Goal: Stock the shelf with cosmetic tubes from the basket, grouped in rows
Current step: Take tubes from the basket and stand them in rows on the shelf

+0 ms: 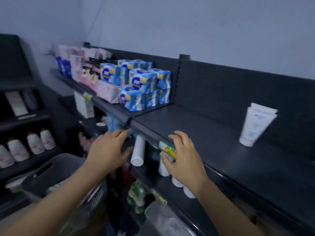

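Note:
Two white cosmetic tubes (pixel 257 125) stand cap-down, one behind the other, at the right of the dark top shelf (pixel 213 133). More white tubes (pixel 138 151) stand on the shelf below its front edge. My left hand (pixel 109 149) hovers with its fingers stretched out just left of those lower tubes and holds nothing. Loosely curled, my right hand (pixel 184 157) sits at the top shelf's front edge beside a green and yellow price label (pixel 167 149), with nothing in it. The dark grey basket (pixel 56 174) hangs at the lower left, by my left forearm.
Blue and pink packs (pixel 143 82) fill the left section of the top shelf, behind a divider post (pixel 177 77). White bottles (pixel 34 145) line a dark rack at the far left. Green packets (pixel 138 195) lie on a lower shelf.

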The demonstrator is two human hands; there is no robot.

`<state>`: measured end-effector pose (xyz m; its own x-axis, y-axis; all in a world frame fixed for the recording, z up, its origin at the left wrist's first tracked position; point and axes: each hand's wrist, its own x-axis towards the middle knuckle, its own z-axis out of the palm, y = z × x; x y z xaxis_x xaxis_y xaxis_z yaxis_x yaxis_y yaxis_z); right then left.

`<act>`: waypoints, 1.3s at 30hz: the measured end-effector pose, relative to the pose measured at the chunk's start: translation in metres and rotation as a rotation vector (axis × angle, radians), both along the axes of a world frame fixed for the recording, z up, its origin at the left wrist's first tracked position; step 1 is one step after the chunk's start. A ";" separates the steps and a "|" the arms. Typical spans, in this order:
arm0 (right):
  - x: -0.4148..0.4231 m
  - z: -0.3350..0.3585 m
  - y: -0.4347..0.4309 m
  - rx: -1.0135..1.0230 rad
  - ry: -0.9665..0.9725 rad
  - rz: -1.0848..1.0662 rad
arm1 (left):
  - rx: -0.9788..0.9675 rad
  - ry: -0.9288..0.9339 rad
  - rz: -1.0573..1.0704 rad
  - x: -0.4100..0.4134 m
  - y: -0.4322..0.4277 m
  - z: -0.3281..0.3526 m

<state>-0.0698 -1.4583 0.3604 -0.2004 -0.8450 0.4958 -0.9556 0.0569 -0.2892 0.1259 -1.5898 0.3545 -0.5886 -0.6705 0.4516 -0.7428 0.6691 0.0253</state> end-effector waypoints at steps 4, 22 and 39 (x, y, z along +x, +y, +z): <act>0.058 -0.035 -0.063 0.138 -0.046 0.185 | 0.101 -0.032 0.206 0.085 -0.025 -0.024; 0.209 -0.165 -0.282 0.655 -0.300 0.400 | 0.534 0.110 0.519 0.258 -0.161 -0.165; 0.232 -0.336 -0.406 1.190 -0.559 0.184 | 0.703 0.142 0.668 0.225 -0.217 -0.265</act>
